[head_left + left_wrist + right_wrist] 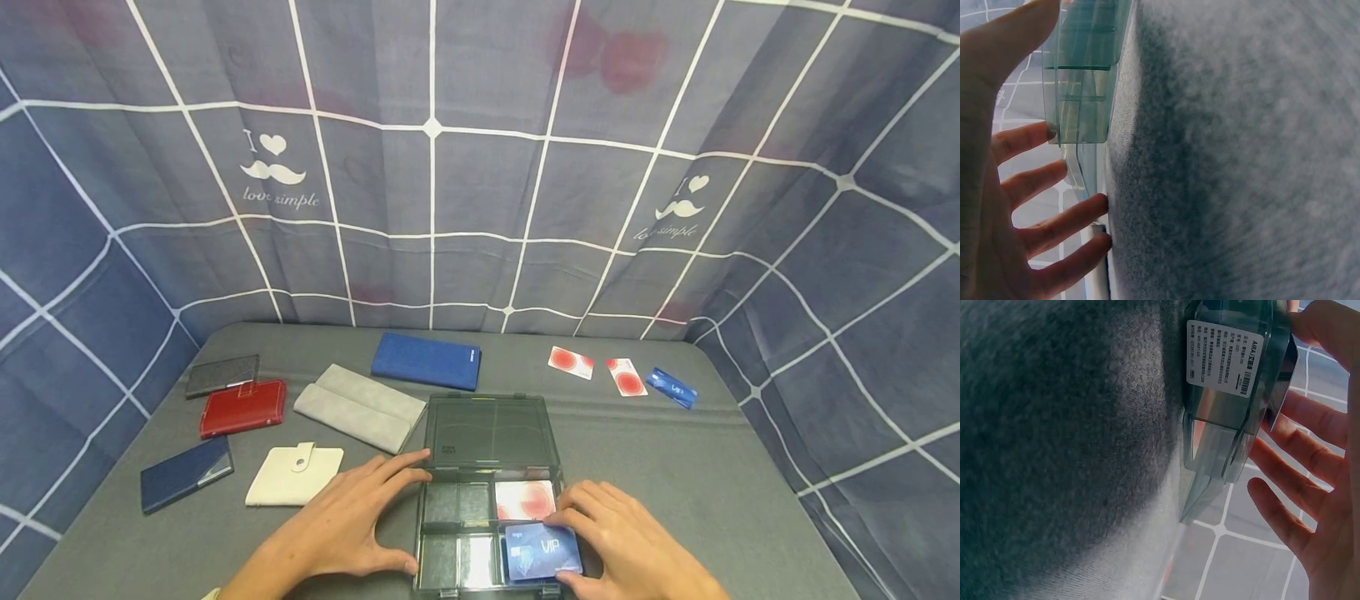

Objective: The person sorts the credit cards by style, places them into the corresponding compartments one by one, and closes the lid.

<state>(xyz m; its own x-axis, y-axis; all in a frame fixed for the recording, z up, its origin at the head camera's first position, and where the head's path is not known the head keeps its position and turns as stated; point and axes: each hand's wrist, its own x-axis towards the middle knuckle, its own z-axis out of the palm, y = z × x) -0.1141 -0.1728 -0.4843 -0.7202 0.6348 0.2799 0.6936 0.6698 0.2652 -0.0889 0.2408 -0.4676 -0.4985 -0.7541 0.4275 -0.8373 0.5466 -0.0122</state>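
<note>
Card marked VIP (540,550) edge-pinched by right hand (626,533), likely keeping its face clear, over front-right of box (459,528); spread left hand (345,518) touches box's left side, presumably bracing it.

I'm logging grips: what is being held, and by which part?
The right hand pinches the blue card by its right end. The left hand, fingers spread at the left side of the box, grips nothing.

Glossy see-through plastic box (491,429), smooth blue card (543,552), matt grey cloth (675,475) (fuzzy up close), matt fabric curtain (480,187)
</note>
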